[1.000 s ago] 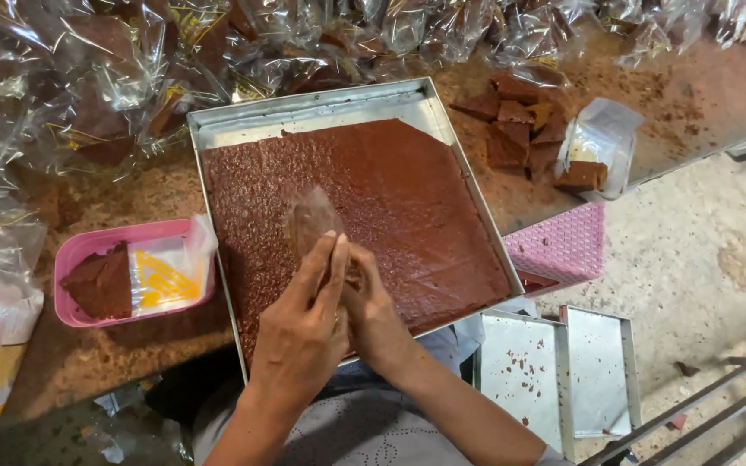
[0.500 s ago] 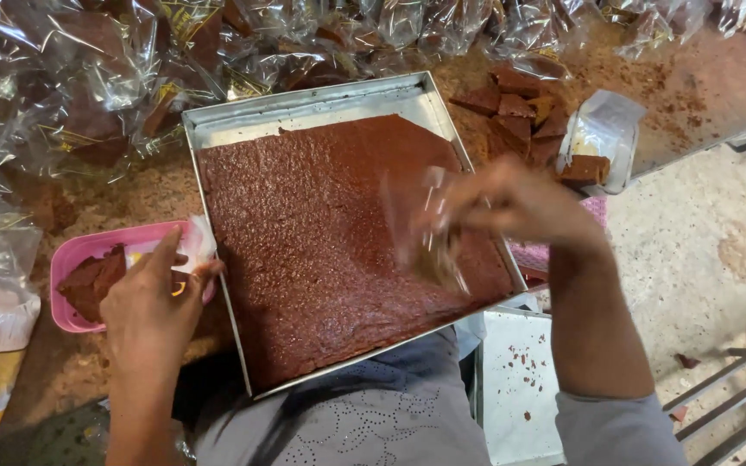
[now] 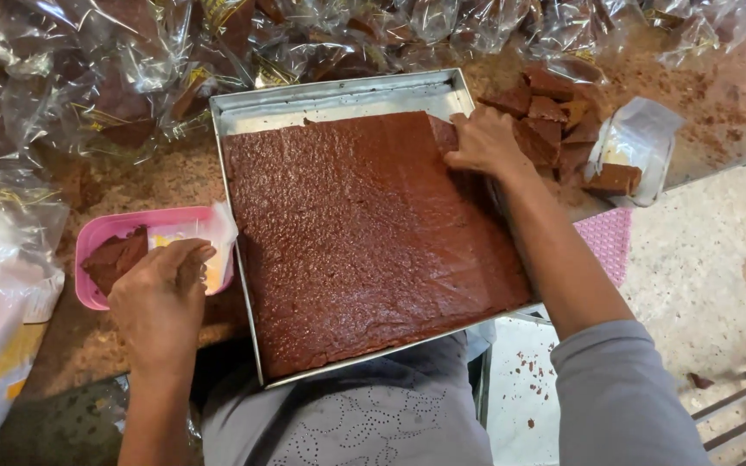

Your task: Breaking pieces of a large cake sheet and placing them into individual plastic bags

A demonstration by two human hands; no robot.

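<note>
- The hands part: left hand (image 3: 161,289) is now off the brown slab (image 3: 364,233), over the pink tray (image 3: 97,237).
- Right hand (image 3: 485,142) now sits by the cut pieces (image 3: 554,121), wrapper gone.

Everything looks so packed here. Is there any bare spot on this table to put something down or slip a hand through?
Little. A bare metal strip runs along the tray's far rim, beyond the brown slab. Brown tabletop shows between the pink tub and the wrapped packets. The right hand touches the slab's far corner beside crowded cut pieces; the left hand covers the tub.
</note>
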